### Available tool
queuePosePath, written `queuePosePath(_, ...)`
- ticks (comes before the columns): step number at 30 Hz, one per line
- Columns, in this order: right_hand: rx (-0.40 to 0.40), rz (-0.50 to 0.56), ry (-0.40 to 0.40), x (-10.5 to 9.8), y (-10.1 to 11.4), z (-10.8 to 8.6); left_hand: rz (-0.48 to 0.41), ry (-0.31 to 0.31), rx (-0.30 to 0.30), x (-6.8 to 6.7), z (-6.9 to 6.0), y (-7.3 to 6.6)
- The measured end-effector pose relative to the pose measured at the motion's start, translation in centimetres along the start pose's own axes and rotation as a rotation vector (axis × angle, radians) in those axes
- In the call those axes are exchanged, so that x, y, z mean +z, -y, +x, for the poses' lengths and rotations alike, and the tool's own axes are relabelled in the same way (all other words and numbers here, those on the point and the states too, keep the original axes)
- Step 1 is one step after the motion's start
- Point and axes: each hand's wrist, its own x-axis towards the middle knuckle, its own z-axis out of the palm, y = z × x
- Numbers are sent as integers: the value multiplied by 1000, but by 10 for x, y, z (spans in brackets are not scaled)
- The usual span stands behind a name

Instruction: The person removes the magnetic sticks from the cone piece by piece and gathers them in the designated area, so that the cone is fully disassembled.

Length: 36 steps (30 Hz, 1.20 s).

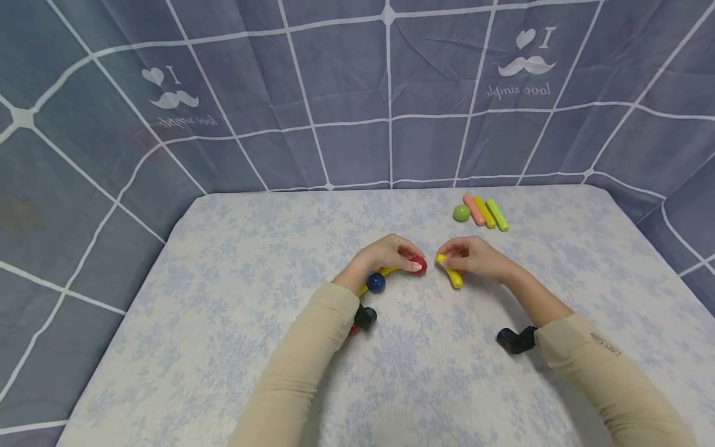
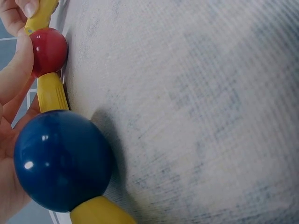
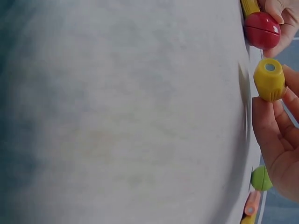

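In the head view, my left hand (image 1: 388, 253) grips a red ball (image 1: 419, 266) between thumb and fingers. A yellow stick (image 2: 52, 92) joins that ball to a blue ball (image 2: 63, 161), and another yellow stick (image 2: 102, 211) runs on from the blue one. Part of a second red ball (image 1: 354, 330) shows under the left forearm; the rest is hidden. My right hand (image 1: 475, 257) pinches a loose yellow stick (image 3: 270, 80) with a grey disc in its end. In the right wrist view, this stick is apart from the gripped red ball.
Farther back on the patterned tablecloth (image 1: 251, 248) lie a green ball (image 1: 461, 213), an orange stick (image 1: 474, 210), a yellow stick (image 1: 484, 212) and a lime stick (image 1: 497, 215). A grey-blue curtain (image 1: 346, 93) rises behind the table. Black camera mounts (image 1: 515, 340) sit at the wrists.
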Motion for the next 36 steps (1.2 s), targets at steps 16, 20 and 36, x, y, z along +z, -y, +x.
queuePosePath(16,93,0,-152,-11,15,36,8,-2,13,0,1,2)
queuePosePath(20,115,19,-169,-12,16,46,7,8,8,0,-1,1)
queuePosePath(36,123,-10,-278,-11,8,90,4,1,-4,0,-2,-1)
